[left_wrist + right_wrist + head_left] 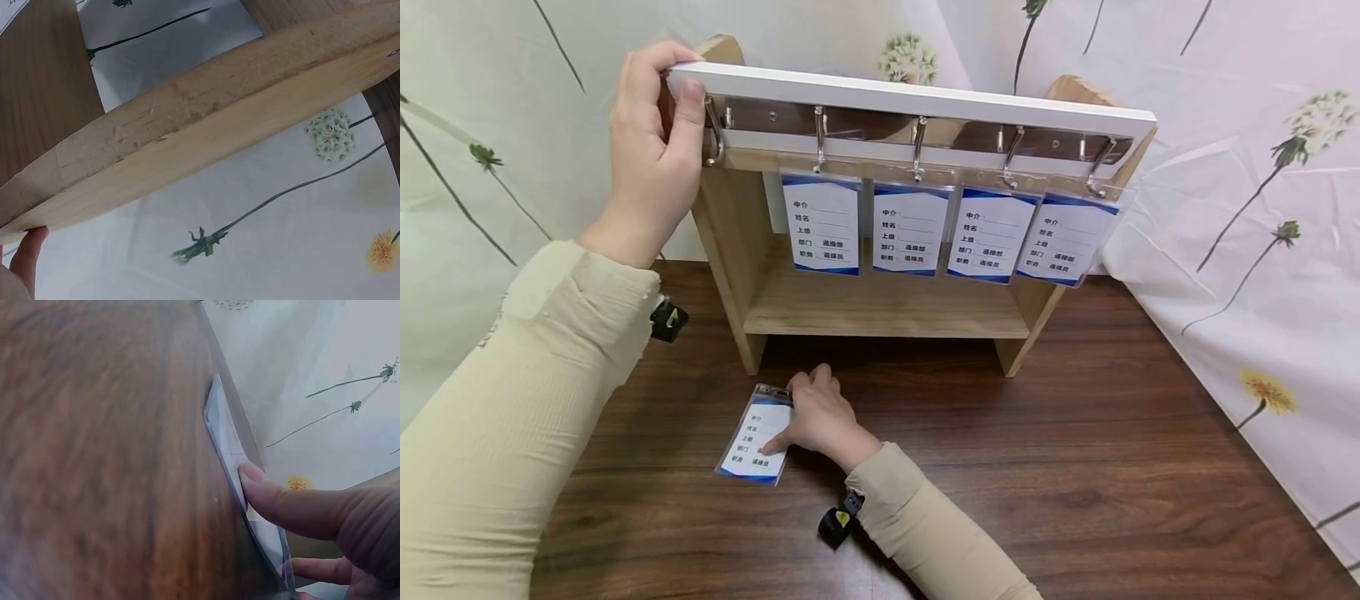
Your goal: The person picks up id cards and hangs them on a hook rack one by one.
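Observation:
My left hand grips the left end of the white hook board on a wooden rack, its thumb on the front face near the leftmost hook. In the left wrist view, a fingertip touches the rack's wooden side panel. Low in front of the rack, my right hand holds a badge in a clear sleeve by its right edge. Its thumb presses on the card's face in the right wrist view, with fingers at the far edge. The badge is close to the tabletop.
Several similar badges hang side by side from the other metal hooks. Below them runs a wooden shelf between two side panels. The rack stands on a dark brown wood table, with flower-printed white cloth behind and to the right.

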